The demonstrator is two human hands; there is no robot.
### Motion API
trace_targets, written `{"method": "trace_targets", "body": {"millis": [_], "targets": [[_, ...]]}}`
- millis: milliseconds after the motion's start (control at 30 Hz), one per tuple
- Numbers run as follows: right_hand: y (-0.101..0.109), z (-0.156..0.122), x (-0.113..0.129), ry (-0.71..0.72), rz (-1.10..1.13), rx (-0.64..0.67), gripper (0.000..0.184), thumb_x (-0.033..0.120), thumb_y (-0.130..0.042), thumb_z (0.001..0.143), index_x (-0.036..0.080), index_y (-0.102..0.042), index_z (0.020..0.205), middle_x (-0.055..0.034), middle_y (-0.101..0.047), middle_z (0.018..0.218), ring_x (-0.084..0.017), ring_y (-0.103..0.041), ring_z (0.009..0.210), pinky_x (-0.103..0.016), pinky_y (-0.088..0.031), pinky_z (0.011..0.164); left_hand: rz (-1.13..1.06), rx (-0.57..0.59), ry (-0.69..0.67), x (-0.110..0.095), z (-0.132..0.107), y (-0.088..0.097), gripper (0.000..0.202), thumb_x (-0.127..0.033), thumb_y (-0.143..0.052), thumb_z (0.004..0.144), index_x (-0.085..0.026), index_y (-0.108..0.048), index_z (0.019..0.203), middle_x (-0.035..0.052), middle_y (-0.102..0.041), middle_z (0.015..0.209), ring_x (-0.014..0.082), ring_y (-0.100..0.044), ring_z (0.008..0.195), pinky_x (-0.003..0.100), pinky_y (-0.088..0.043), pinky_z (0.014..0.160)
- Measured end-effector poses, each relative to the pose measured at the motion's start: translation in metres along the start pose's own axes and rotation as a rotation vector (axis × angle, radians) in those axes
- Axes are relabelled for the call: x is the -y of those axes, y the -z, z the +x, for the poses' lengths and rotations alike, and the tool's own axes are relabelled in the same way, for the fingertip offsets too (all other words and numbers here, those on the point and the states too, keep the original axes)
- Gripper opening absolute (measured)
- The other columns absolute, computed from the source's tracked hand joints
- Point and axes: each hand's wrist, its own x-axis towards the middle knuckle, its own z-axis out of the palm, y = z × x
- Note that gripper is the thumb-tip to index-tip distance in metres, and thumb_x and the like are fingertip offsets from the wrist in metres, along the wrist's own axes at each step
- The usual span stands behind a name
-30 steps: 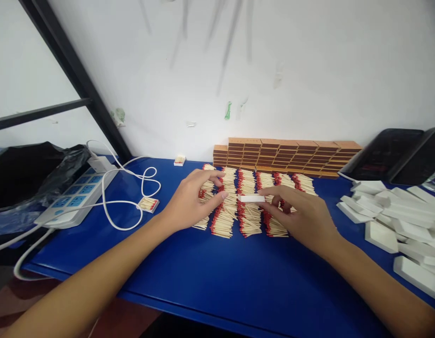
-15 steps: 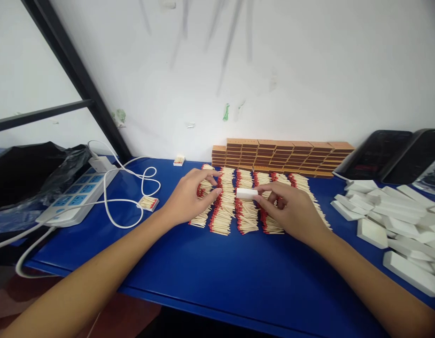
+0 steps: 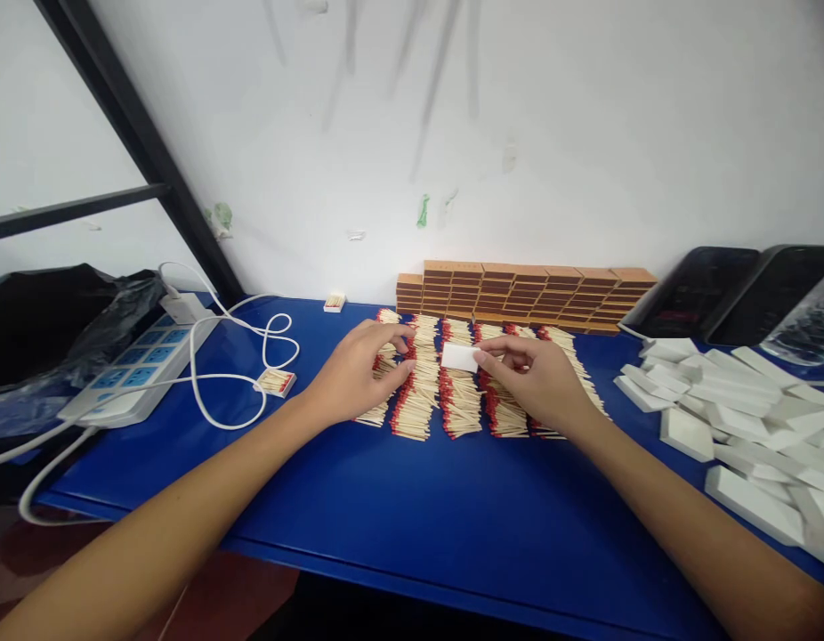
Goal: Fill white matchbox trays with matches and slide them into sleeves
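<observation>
Between thumb and fingers, my right hand (image 3: 536,378) pinches a small white matchbox tray (image 3: 459,357), its flat white face turned towards me. The tray is held above the rows of red-tipped matches (image 3: 412,411), which lie side by side on the blue table (image 3: 399,507). My left hand (image 3: 359,369) is over the leftmost rows, thumb and fingers apart with a gap between them and nothing held. Whether its fingertips touch the matches I cannot tell.
Brown matchboxes (image 3: 519,289) are stacked along the wall. White trays (image 3: 746,401) are heaped at right, near two dark phones (image 3: 698,289). At left lie filled trays (image 3: 277,383), a white cable (image 3: 197,374), a power strip (image 3: 141,365) and a black bag (image 3: 58,320).
The white tray in my right hand has tilted, so more of its flat face shows. My left hand has kept its open pose. The whole view has shifted slightly.
</observation>
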Motion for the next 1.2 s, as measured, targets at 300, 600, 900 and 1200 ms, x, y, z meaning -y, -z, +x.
{"method": "trace_targets", "body": {"millis": [300,600,900,1200], "targets": [[0.0,0.003,-0.002,-0.13,0.181,0.032,0.043,0.059,-0.074,0.083,0.017,-0.081,0.088,-0.0058,-0.074,0.076,-0.018,-0.059,0.064,-0.029,-0.042,0.056,0.059,-0.004,0.009,0.009,-0.001,0.0,0.026,-0.024,-0.068,0.094,-0.024,-0.064,0.12,0.0039,-0.074,0.106,0.0233,-0.066,0.104,0.042,-0.053,0.094],[0.001,0.006,-0.003,-0.238,0.287,0.005,0.038,0.054,-0.076,0.083,0.018,-0.082,0.088,0.0022,-0.049,0.05,-0.012,-0.037,0.047,-0.028,-0.026,0.044,0.27,-0.048,0.069,0.054,0.008,0.019,0.028,-0.032,-0.065,0.095,-0.021,-0.065,0.121,0.0072,-0.074,0.109,0.0276,-0.065,0.109,0.047,-0.048,0.103],[0.003,0.006,-0.001,-0.293,0.402,0.065,0.045,0.061,-0.079,0.078,0.017,-0.075,0.076,0.0043,-0.041,0.052,-0.01,-0.032,0.049,-0.025,-0.019,0.044,0.479,0.064,0.289,0.117,0.006,0.034,0.044,-0.049,-0.063,0.094,-0.017,-0.071,0.123,0.0161,-0.064,0.127,0.0339,-0.057,0.124,0.052,-0.043,0.112],[0.033,0.012,0.012,-0.305,0.452,-0.099,0.036,0.051,-0.083,0.073,0.017,-0.076,0.081,0.0013,-0.054,0.057,-0.01,-0.04,0.05,-0.026,-0.027,0.046,0.538,0.271,0.475,0.128,0.005,0.029,0.055,-0.056,-0.045,0.104,-0.035,-0.051,0.155,0.0133,-0.036,0.166,0.0429,-0.021,0.157,0.064,-0.028,0.121]]}}
